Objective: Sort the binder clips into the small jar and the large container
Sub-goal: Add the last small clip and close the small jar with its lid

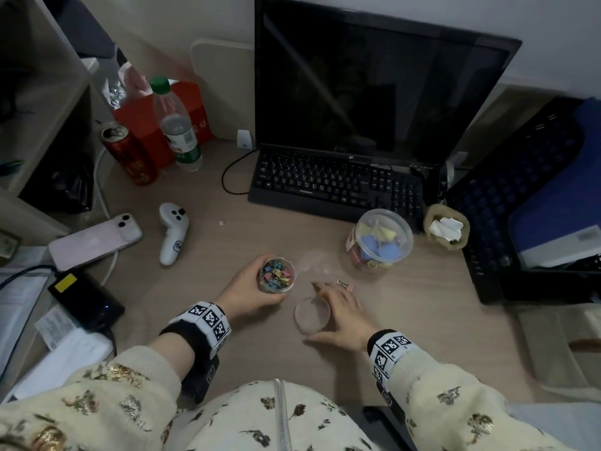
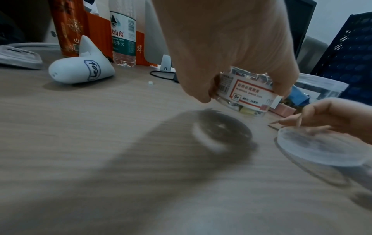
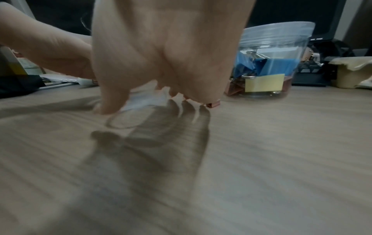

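We see the left hand (image 1: 248, 292) curled round the small clear plastic jar (image 1: 277, 275), lifted above the wood-grain desk (image 1: 406, 307) and full of small coloured binder clips (image 1: 277, 274). The right hand (image 1: 341, 315) holds a round clear lid (image 1: 312, 315) between thumb and spread fingers. One pink binder clip (image 1: 345, 284) lies on the desk just beyond its fingertips. The large clear lidded container (image 1: 379, 243), with bigger blue, yellow and pink clips, stands further right.

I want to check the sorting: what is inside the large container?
The large container holds big blue, yellow and pink clips, seen through its closed clear lid and wall. Those underneath are covered, so their number cannot be told.
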The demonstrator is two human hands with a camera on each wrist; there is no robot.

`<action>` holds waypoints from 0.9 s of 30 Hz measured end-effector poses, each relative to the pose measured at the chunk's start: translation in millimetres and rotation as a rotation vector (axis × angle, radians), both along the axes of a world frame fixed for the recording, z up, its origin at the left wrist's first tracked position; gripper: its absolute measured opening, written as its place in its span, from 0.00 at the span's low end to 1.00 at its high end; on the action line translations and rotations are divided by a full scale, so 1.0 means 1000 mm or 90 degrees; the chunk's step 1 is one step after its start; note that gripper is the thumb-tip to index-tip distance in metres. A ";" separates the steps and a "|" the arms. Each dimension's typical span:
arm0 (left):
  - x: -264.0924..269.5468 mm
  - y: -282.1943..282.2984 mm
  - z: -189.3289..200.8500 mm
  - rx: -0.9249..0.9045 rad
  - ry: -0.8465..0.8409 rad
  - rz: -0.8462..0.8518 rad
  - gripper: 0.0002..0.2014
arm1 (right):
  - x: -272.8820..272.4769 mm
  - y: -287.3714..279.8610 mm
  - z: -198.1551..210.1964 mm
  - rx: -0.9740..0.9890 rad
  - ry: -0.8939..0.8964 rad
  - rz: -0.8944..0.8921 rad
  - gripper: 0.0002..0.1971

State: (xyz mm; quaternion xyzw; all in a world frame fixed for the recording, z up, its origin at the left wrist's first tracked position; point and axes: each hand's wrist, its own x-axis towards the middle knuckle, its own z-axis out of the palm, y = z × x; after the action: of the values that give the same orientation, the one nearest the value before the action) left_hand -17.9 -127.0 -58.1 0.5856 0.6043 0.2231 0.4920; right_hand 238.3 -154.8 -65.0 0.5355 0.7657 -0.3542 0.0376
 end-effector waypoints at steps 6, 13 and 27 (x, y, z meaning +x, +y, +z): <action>0.002 0.006 -0.001 -0.004 -0.009 -0.009 0.34 | 0.015 0.017 0.010 0.181 -0.075 -0.119 0.24; 0.005 0.012 0.002 -0.003 -0.028 -0.018 0.36 | 0.018 0.028 0.002 0.096 -0.147 -0.215 0.17; 0.007 0.014 -0.002 -0.012 -0.060 -0.028 0.37 | 0.018 0.023 0.015 0.136 -0.245 -0.124 0.20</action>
State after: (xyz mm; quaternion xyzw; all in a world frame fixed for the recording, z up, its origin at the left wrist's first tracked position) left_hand -10.8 -113.1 -59.9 0.5832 0.5693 0.2338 0.5302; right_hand 255.9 -131.6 -49.5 0.6653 0.7225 -0.1644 0.0913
